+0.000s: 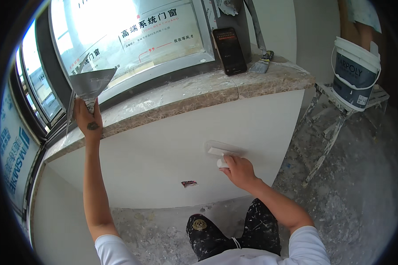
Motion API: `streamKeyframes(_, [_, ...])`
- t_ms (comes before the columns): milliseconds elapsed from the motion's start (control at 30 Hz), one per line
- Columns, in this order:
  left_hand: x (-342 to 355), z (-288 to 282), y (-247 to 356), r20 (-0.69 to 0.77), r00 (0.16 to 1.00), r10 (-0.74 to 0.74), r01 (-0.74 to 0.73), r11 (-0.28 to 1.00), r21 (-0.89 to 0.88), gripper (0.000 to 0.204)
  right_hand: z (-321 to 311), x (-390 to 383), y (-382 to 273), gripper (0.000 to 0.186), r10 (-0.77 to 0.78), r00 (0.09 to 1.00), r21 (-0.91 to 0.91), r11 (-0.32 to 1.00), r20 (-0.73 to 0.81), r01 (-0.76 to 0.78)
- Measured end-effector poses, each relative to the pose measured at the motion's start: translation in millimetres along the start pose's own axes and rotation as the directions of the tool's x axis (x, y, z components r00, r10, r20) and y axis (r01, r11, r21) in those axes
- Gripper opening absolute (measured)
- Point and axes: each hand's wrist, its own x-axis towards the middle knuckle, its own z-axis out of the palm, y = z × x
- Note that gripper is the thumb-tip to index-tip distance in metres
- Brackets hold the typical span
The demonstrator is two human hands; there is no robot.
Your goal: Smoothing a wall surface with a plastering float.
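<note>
My left hand point(88, 117) is closed round the handle of a wide metal putty knife point(93, 82), raised over the stone sill in front of the window. The knife's flared blade points up and away from me. Lower and to the right, my right hand point(242, 171) grips the white handle of a plastering trowel point(216, 151). Its pale, thin blade appears to lie against the smooth white wall point(150, 145) under the sill. A small rectangular cutout point(189, 183) with a reddish inside sits in that wall, below and left of the trowel.
Along the stone sill point(172, 97) stands a phone point(229, 51), leaning upright, with a paintbrush point(262, 62) beside it. To the right, a paint bucket point(356, 73) rests on a splattered stool point(378, 98). The concrete floor point(336, 198) is dusty. A person's arm shows behind the bucket.
</note>
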Motion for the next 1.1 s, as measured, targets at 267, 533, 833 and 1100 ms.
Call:
streamKeyframes(267, [-7.6,0.1,-13.5,0.024,0.999,-0.040,0.039,0.998,0.044,0.040,-113.4,82.8,29.7,0.050,-0.440,0.897,-0.462,0.803,-0.035,0.376])
streamKeyframes(533, [-13.0,4.2,-14.3,-0.012,1.000,0.009,-0.008,0.997,0.081,0.043,-20.0,175.5,-114.7,0.040,-0.606,0.794,-0.380,0.725,0.044,0.574])
streamKeyframes(833, [-7.1,7.2,-7.0,0.003,1.000,0.021,-0.021,0.999,0.024,0.040,138.0,158.7,-221.2,0.044,-0.484,0.862,-0.153,0.850,0.147,0.504])
streamKeyframes(1100, [-10.5,-0.2,-13.2,0.007,1.000,0.005,-0.006,1.000,0.030,0.040,35.1,83.4,-79.9,0.048,-0.379,0.925,-0.086,0.921,0.039,0.381])
